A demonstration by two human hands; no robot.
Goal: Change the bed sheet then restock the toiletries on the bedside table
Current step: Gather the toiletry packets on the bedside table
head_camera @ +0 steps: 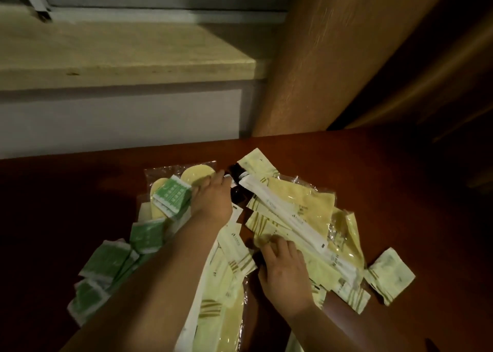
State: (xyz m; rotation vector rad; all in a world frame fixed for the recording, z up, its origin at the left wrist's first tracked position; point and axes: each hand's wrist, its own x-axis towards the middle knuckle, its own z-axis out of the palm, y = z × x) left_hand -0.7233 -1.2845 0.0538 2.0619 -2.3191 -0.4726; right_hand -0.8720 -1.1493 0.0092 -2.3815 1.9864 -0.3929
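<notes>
A heap of wrapped toiletries lies on the dark red-brown bedside table. Pale yellow-green sachets fill the middle and right. Green sachets trail off to the left. A long white wrapped stick lies slanted across the heap. My left hand reaches into the far side of the heap, its fingertips at a small dark bottle and a green packet; its grip is hidden. My right hand rests with fingers bent on a yellow-green sachet near the front.
Clear-wrapped pale slippers lie under the far left of the heap. Behind the table are a light wooden ledge and a grey wall. A brown curtain hangs at the right. One loose sachet lies apart at the right.
</notes>
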